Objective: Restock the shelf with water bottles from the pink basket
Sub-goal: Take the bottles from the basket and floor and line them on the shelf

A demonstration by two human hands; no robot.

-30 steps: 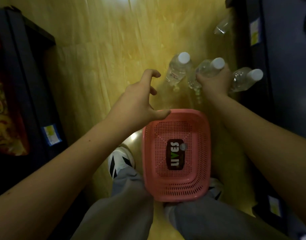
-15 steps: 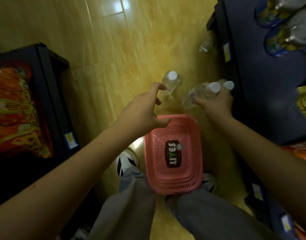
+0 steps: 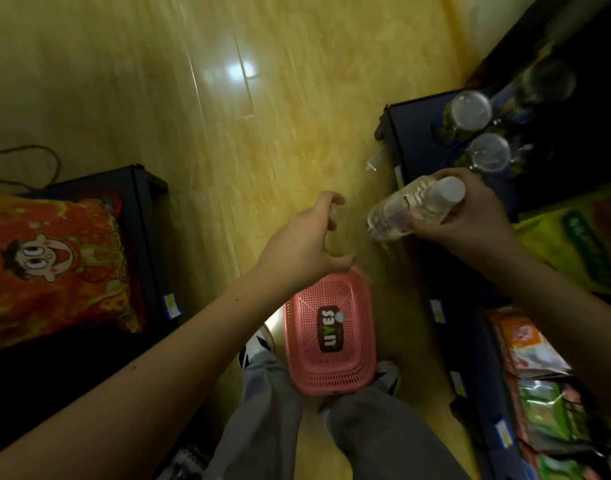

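Lower centre of the frame: the person's grey-trousered legs and sneakers, with the pink basket (image 3: 330, 332) on the yellow floor between the feet; its perforated bottom shows only a "LIVES" label, so it appears emptied. Centre: the left hand (image 3: 302, 242), fingers curled downward around a small clear object at the fingertips, probably the top of the bottle that stood there half a second ago; whether the grip is closed cannot be told. Centre right: the right hand (image 3: 470, 216) clasps water bottles (image 3: 409, 211) held on their sides, white cap toward the shelf; at least one is plain, and a second may lie behind it. Since a second ago the view has lifted and the right hand has carried its load from above the basket to the edge of the dark shelf (image 3: 409, 133), upper right, where two clear-lidded containers (image 3: 470, 110) already stand. Judgement: placement on the shelf is imminent, and one bottle on the floor remains to be collected. Left: bagged snacks (image 3: 51, 265).
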